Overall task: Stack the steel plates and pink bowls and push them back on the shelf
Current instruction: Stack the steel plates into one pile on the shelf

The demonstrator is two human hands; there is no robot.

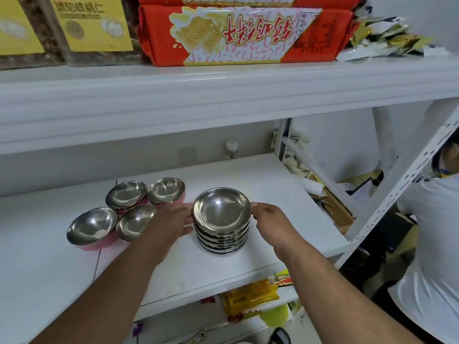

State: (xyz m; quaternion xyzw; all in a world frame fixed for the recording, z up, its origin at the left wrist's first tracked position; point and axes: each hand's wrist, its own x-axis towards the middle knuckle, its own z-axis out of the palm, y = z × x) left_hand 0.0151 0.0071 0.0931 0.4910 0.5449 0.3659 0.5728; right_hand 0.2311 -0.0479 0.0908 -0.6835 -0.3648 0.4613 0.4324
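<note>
White shelf (260, 184): both hands' grip clasps round, shiny steel plates (221, 219).

Left hand (171, 220) covers the right edge of the nearest pink bowl (135, 222). Lower steel plates (221, 240) show rims only (count unclear). Yellow packets (250, 295) below mostly hidden by the shelf (273, 175) edge. Person in white (432, 232) cut off at right. Top yellow-label boxes (89, 23) cropped, print blurred.
</note>
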